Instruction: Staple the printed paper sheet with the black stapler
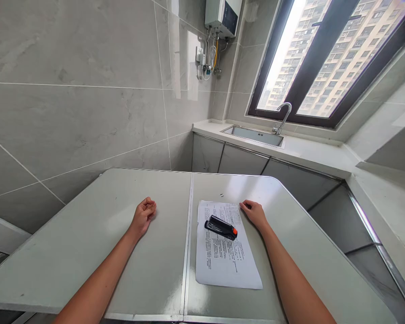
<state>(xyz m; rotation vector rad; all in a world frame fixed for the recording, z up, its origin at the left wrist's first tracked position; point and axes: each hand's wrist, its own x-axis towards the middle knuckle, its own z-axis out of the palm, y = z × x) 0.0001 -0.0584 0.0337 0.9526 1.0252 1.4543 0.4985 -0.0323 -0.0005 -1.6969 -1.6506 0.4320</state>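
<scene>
Printed sheets of paper lie on the right half of a pale folding table. On top of them rests a black stapler with an orange-red tip at its right end. My left hand rests on the left half of the table, fingers curled closed, away from the paper. Beside the upper right edge of the sheets is my right hand, its fingers curled in and close together. Neither hand touches the stapler. Small metallic bits, perhaps staples, lie just beyond the paper.
Past the table runs a white counter with a sink and a faucet under a window. A tiled wall stands at the left, and a water heater hangs in the corner. A seam crosses the table's middle.
</scene>
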